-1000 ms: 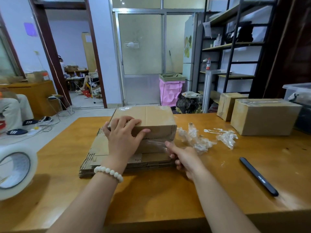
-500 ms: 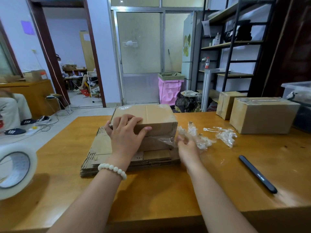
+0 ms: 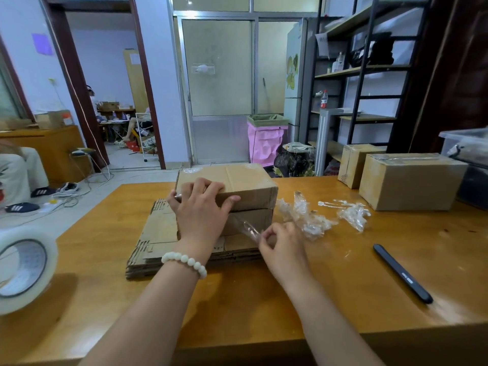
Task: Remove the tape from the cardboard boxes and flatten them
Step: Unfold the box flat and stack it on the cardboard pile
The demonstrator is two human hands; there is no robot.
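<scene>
1. Two hands are at work on one box, which sits on a stack of flattened cardboard near the middle of the table.
2. Our left hand lies over the box's near top edge, fingers curled onto the top and thumb spread along the front face, holding it down.
3. Our right hand pinches a strip of clear tape between thumb and fingertips. The strip runs up from the pinch to the box's front face, where it seems attached (glare hides the exact spot).
4. We judge the step in hand to be peeling; flattening this box has not yet begun.
5. The next move calls for a steady pull away from the face while the left hand braces, so the box does not slide off the stack. The strip can then join the crumpled tape scraps just to the right.
6. A larger sealed box and a smaller box wait at the table's far right, so much of the task remains.
</scene>
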